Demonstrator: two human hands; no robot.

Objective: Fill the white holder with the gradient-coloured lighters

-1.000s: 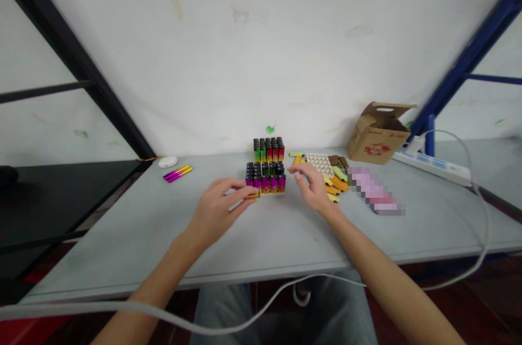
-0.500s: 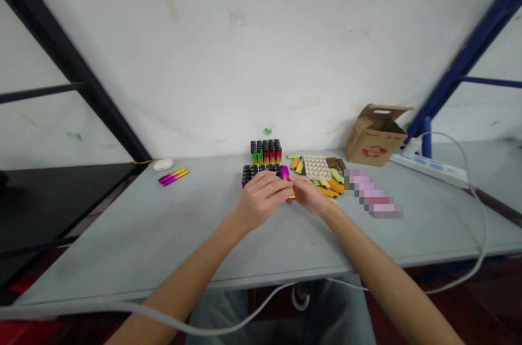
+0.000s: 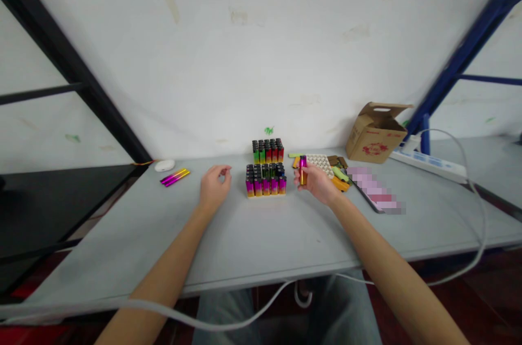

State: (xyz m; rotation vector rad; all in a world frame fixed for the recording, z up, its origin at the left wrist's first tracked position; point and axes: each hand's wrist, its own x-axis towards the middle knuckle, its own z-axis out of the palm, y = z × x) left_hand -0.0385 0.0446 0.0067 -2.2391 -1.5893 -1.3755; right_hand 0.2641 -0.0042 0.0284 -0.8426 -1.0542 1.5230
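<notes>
**Both hands raised, well apart, right one gripping**

Two bare forearms reach forward from the lower corners of the view, sleeveless to the wrist. Left arm [image 3: 163,263] angles inward; left hand [image 3: 215,187] stands with the wrist bent back, the back of the hand showing, fingers [image 3: 223,172] loosely curled, thumb near the index finger, holding nothing. Right arm [image 3: 387,263] angles inward from the opposite corner; right hand [image 3: 317,183] is turned palm toward the left, its fingers [image 3: 314,175] closed in a firm grip, thumb opposed. Both wrists are relaxed, not strained.
</notes>
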